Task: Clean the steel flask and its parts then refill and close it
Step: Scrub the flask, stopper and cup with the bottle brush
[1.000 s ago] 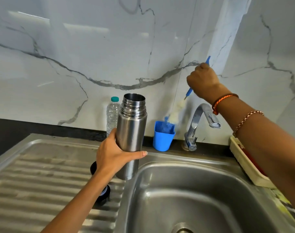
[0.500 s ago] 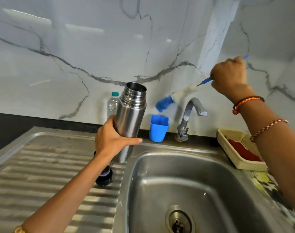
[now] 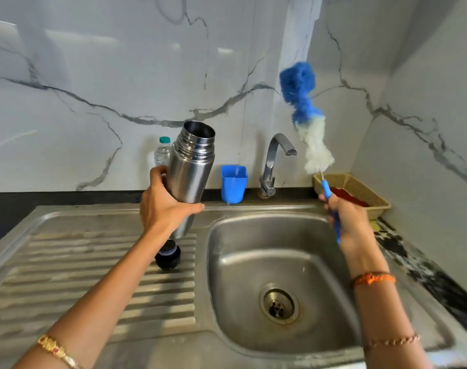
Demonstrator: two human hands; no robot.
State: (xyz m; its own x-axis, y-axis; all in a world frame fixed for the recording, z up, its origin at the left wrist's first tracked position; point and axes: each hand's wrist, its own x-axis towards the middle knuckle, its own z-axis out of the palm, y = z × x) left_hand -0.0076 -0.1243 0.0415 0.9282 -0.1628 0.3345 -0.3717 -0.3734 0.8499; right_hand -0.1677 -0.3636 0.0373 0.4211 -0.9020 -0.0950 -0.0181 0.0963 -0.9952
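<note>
Gripping smooth steel flask [image 3: 189, 169] mouth-open in left hand [image 3: 163, 206] above ribbed drainboard [image 3: 67, 262], right hand [image 3: 347, 217] fingers curled round fluffy bottle brush [image 3: 307, 121] over bare sink basin [image 3: 280, 262]

Blue-and-white brush [image 3: 305, 115] — silver flask [image 3: 189, 169]

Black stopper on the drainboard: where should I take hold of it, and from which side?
Take the stopper by its round sides, coming from above. It stands on the ribbed drainboard with its top up. The left hand and flask hang right over it, so move those aside first or come in from the sink side.
</note>
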